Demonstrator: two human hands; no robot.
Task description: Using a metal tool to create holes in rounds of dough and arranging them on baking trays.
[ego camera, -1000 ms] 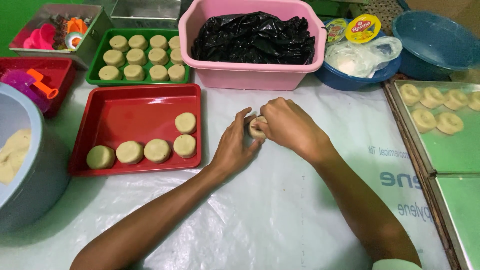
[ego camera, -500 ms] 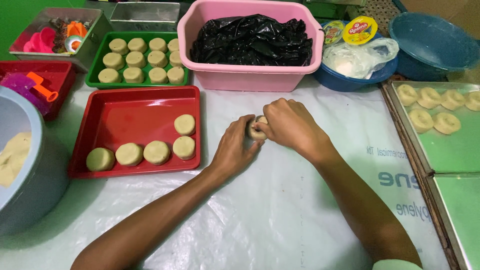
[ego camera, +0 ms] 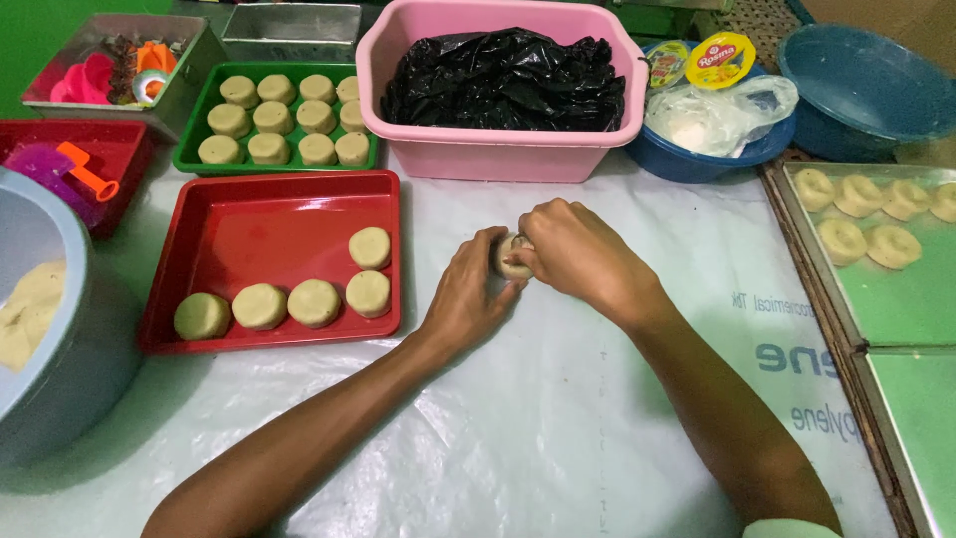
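White plastic sheeting covers the worktop (ego camera: 558, 428). Left hand (ego camera: 468, 299) and right hand (ego camera: 578, 254) meet mid-worktop, both grips closed around one pale dough piece (ego camera: 510, 261), mostly hidden. Just left, red tray (ego camera: 259, 214) carries five dough discs (ego camera: 314, 302). Beyond: green tray (ego camera: 194, 159) of discs, pink tub (ego camera: 498, 154) with black plastic bag (ego camera: 503, 80).

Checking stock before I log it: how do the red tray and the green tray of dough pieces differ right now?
The red tray holds five dough discs along its near and right side, most of its floor bare; the green tray is packed with rows of discs. The red tray sits nearer the left hand and right hand; the green tray lies behind it. Both hold similar pale round discs.
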